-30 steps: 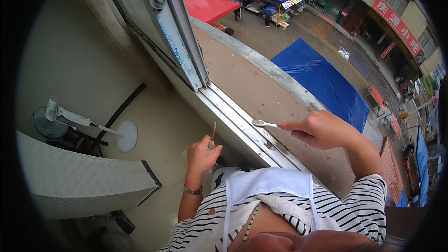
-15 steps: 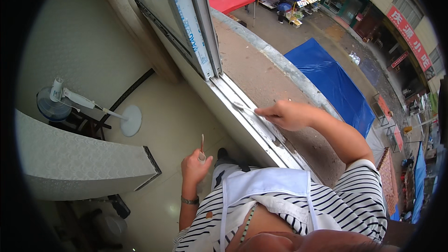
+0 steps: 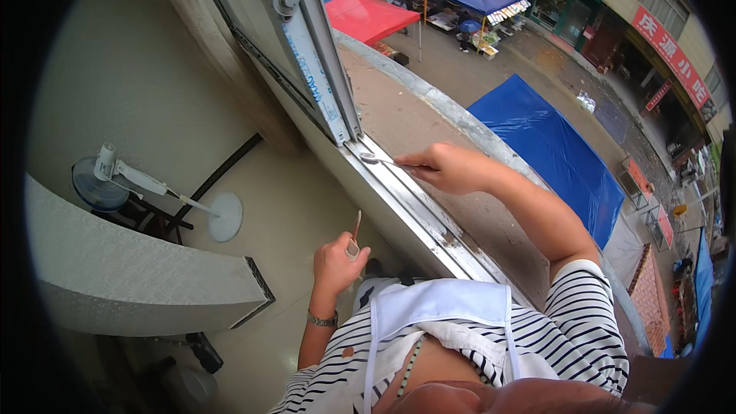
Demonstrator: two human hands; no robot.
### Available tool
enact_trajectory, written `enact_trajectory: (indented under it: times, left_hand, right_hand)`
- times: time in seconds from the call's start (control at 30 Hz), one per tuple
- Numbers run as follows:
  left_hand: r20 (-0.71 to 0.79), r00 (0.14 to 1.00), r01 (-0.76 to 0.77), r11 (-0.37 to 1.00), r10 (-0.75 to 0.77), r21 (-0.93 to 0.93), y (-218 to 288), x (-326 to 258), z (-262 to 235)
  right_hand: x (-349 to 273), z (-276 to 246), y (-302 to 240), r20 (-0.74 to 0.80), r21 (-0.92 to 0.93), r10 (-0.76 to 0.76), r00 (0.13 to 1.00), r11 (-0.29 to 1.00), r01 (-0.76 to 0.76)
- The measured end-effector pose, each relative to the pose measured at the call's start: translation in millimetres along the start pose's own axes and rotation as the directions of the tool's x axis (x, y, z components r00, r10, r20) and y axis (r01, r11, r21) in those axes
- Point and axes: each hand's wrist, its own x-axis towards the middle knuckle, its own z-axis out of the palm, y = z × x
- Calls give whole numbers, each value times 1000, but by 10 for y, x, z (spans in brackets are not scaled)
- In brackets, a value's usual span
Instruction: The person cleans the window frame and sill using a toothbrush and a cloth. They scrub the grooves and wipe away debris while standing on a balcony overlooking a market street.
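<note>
My right hand (image 3: 438,166) is closed round the handle of a metal spoon (image 3: 371,159). The spoon's bowl rests in the grooved track of a white window sill (image 3: 406,190), close to the foot of the sliding window frame (image 3: 335,111). Dark dirt lies farther down the track, toward my body. Lower and to the left, inside the room, my left hand (image 3: 335,264) is closed round a thin brown stick (image 3: 357,224) with a pale tip, which points upward. A small pale rounded thing (image 3: 353,250) shows between that hand's thumb and finger; its kind is unclear.
Outside the window runs a brown ledge (image 3: 391,96) with a grey rim, high above a street with a blue canopy (image 3: 544,149) and a red one (image 3: 368,17). Indoors, a white standing fan (image 3: 225,216) and a patterned partition (image 3: 153,276) stand to the left.
My right hand has slid the spoon up along the track, nearer the window frame. My left hand has shifted a little to the right, still holding the stick.
</note>
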Motion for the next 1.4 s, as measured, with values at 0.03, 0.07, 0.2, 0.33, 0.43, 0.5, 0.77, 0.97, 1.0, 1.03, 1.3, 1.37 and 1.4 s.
enact_trajectory:
  times: [0.03, 0.07, 0.2, 0.33, 0.43, 0.5, 0.77, 0.97, 1.0, 1.03, 1.3, 1.37, 1.4]
  left_hand:
    - [6, 1000, 29, 1000, -29, 10, -58, -72, -17]
    - [3, 998, 60, 997, -60, 45, -118, -151, -49]
    - [-46, 983, 181, 983, -179, 41, -357, -486, -13]
    - [-45, 978, 206, 978, -205, 15, -501, -592, 75]
    - [-53, 979, 193, 981, -195, -36, -501, -578, 123]
    - [-36, 987, 157, 986, -159, -60, -496, -524, 159]
    - [19, 1000, -13, 995, 15, -100, -285, -192, -73]
    - [78, 883, -452, 883, 463, -126, 479, 198, -194]
    - [105, 851, -502, 856, 514, -124, 559, 249, -222]
    - [138, 814, -550, 825, 565, -131, 638, 293, -238]
    - [292, 453, -839, 514, 843, -181, 1126, 555, -300]
    - [305, 388, -869, 456, 869, -191, 1148, 619, -302]
    - [311, 374, -877, 442, 874, -190, 1149, 645, -322]
  right_hand:
    - [257, 153, 65, -24, -55, -4, 1000, 999, 3]
    - [474, 248, 29, -44, -108, -9, 999, 994, 4]
    - [641, 451, -358, 43, -499, 71, 997, 866, -40]
    - [466, 530, -520, 93, -568, 166, 982, 818, -84]
    - [66, 330, -696, 218, -575, 291, 932, 809, -118]
    - [-417, 174, -665, 251, -543, 292, 923, 832, -115]
    - [-1598, -258, -1069, 253, -355, 358, 899, 899, -258]
    - [-1957, -95, -1141, -220, -33, 309, 925, 946, -324]
    - [-1968, -56, -1200, -241, 28, 361, 901, 931, -365]
    - [-1982, 2, -1254, -259, 92, 422, 869, 906, -412]
    - [-1756, 557, -1365, -472, 485, 569, 673, 806, -341]
    - [-1601, 672, -1430, -491, 583, 591, 640, 769, -263]
    - [-1506, 760, -1428, -515, 626, 595, 616, 753, -204]
